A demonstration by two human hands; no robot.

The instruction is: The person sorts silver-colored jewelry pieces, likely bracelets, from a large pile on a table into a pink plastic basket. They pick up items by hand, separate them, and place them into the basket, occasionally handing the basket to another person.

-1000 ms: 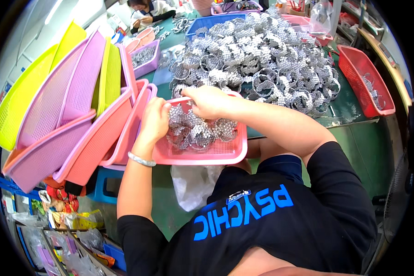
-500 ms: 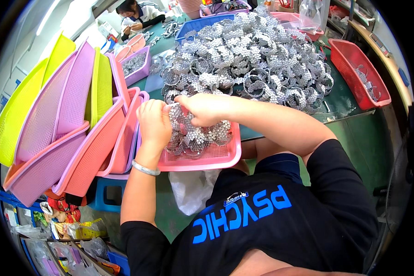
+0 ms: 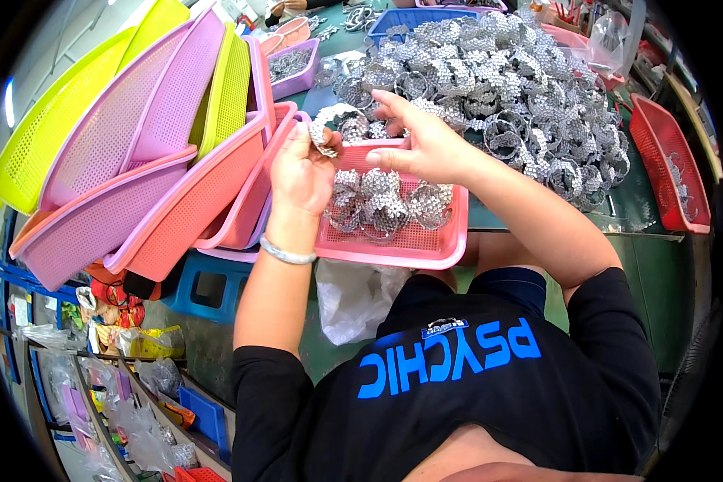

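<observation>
The left hand grips a silver cuff near the pink mesh basket's far left corner; the right hand is spread, apparently empty. A loose grip could drop the cuff into the far pile.

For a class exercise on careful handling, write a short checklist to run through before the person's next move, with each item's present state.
1. Left hand has a grip on one silver cuff: ok.
2. Right hand is free: ok, its fingers are spread and no cuff shows in it.
3. Pink basket sits open side up: ok.
4. Room remains in the basket: ok, bare mesh shows beside the basket's cuffs.
5. Basket rests wholly on the green table: not ok, its near side juts past the edge.
6. Held cuff is free of flaws: cannot tell, too little detail shows.
</observation>
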